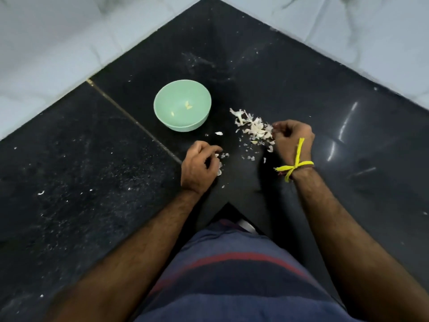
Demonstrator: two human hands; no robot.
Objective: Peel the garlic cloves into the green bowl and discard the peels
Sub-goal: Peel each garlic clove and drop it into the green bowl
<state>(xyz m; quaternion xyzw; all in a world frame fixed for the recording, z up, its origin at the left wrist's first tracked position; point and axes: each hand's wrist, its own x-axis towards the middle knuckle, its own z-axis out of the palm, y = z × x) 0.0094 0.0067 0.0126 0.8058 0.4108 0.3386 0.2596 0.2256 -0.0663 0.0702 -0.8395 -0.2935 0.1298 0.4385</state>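
Note:
A green bowl (182,105) stands on the black counter with a few pale garlic pieces inside it. To its right lies a heap of white garlic peels (253,129), with small scraps scattered toward me. My right hand (293,140) sits at the heap's right edge, fingers curled, fingertips among the peels. My left hand (199,167) hovers low at the near left of the scraps, fingers curled, with small white peel bits at its fingertips. Whether either hand grips a clove is hidden by the fingers.
The black stone counter (92,170) forms a corner, bounded by pale marbled wall tiles (58,43) at the back left and back right. A seam (130,119) runs diagonally past the bowl. White specks dot the left side. A yellow thread (294,167) circles my right wrist.

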